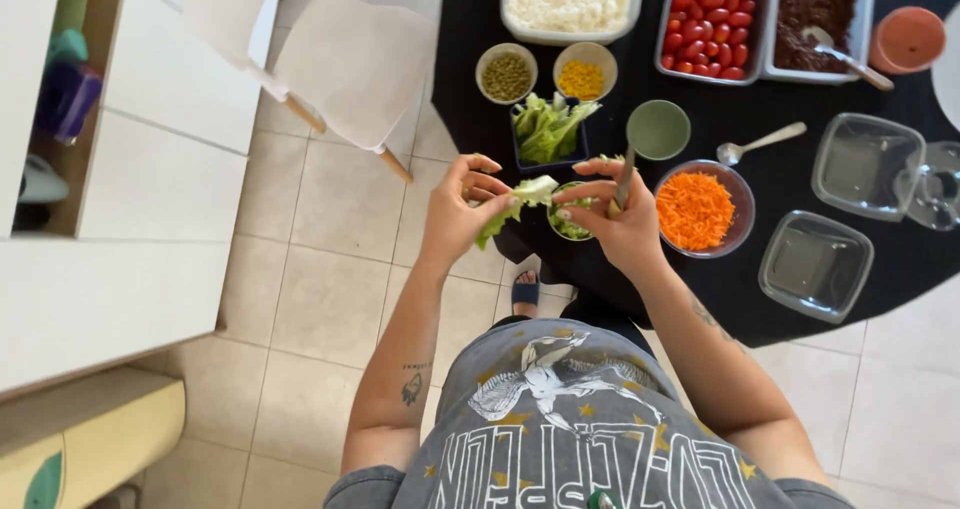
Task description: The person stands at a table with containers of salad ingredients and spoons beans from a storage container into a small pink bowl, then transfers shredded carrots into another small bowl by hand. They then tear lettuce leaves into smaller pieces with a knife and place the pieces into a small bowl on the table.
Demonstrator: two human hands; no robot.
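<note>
— So, nearest the surface's front edge, what are the hands doing?

— Left hand [462, 207] has its fingers pinched on a lettuce leaf [522, 201], held in the air just over the edge. Right hand [612, 219] is closed around a thin utensil handle [624, 179], knife or fork I cannot tell, and its fingertips touch the same leaf. Hands are close together, the leaf between them.

— And under them?

— A small bowl [570, 225] with some torn greens in it, partly hidden by the right hand. So tearing seems begun, not finished, by my reading.

— What is ready beside it?

— Just right, a glass bowl of grated carrot [696, 209]. Further right, two empty glass containers [816, 265] near the right edge. Behind the hands, a dark tub of whole lettuce leaves [550, 129] is fairly full, so plenty appears left to tear. An empty green bowl [658, 129] and a spoon [762, 143] sit beside it.

— Far edge?

— Peas [506, 75], corn [584, 77], then a tray of white rice [568, 1], cherry tomatoes [708, 21] and a dark grain tray [816, 9]. All look untouched and unmixed
</note>
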